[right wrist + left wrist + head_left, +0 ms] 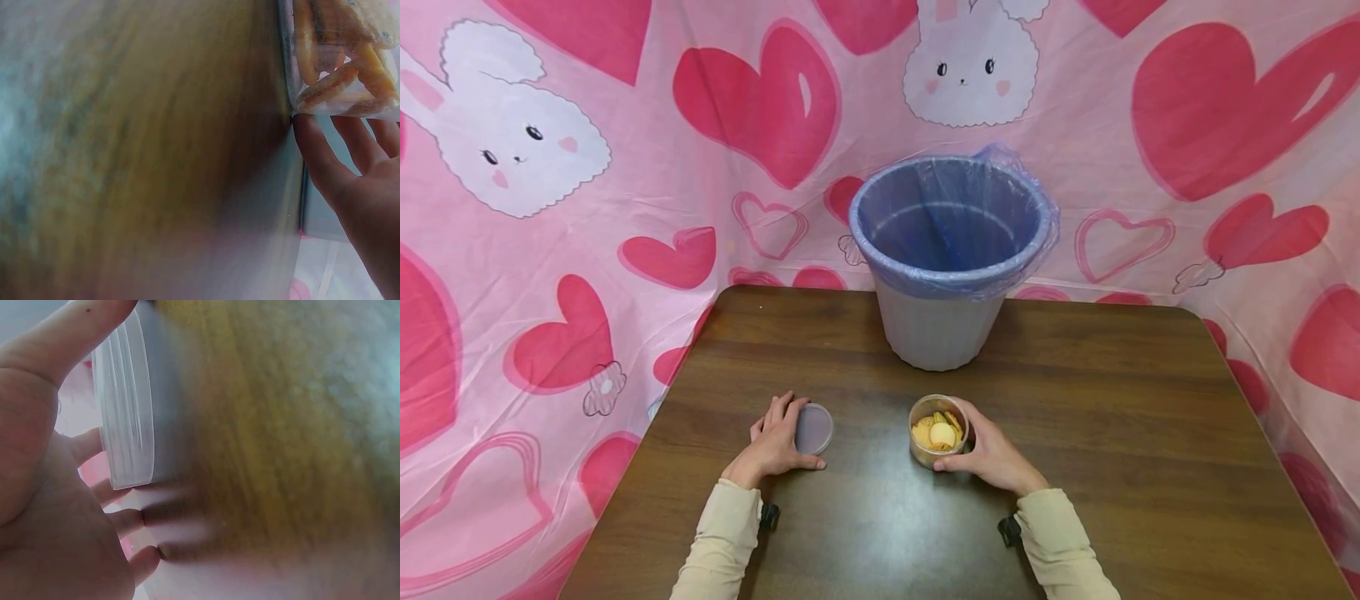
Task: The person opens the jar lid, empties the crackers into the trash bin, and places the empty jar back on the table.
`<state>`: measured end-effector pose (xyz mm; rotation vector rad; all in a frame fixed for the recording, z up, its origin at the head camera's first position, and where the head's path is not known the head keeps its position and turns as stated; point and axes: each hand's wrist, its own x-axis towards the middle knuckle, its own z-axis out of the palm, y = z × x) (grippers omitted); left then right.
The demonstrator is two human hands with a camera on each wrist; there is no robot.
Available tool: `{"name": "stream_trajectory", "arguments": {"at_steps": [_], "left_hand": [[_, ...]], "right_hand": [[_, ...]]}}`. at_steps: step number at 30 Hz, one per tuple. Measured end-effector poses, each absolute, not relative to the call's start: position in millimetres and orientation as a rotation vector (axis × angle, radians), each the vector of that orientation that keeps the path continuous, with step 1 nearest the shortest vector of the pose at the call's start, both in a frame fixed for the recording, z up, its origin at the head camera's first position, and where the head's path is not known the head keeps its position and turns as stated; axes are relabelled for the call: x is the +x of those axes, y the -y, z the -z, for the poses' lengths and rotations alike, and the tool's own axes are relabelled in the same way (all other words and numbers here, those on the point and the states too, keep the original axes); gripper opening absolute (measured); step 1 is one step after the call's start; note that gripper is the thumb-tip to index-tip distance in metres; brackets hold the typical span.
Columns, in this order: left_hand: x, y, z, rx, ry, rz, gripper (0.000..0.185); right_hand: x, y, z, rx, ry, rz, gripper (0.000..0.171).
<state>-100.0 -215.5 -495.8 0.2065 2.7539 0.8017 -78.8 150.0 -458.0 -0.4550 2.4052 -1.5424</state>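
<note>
The jar [937, 431] stands open on the table [1120, 433], near the front edge and a little right of centre, with its lid [814, 428] already off and lying flat to the left, well apart from it. So the opening looks done; the jar is full of yellow-orange snacks (crackers or cookies, hard to tell which), and the bin [951, 250] behind it shows nothing inside its blue liner, so any emptying appears not yet begun.

The left hand [775, 442] curls round the lid, thumb on its near edge and fingers on the far side, as the left wrist view confirms. The right hand [992, 454] wraps the jar from the right, fingers and thumb curved against its wall.

Counted: one jar, one lid, one bin with one liner, one table, two hands. The snacks overlap, so their number cannot be told.
</note>
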Motion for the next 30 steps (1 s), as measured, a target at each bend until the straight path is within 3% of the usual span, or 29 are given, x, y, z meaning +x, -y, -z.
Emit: {"name": "stream_trajectory", "arguments": {"at_steps": [30], "left_hand": [[-98.0,216.5,496.7,0.185,-2.742,-0.797,0.115]], "right_hand": [[-79.2,-150.0,459.3,-0.461,-2.377,1.562,0.089]]}}
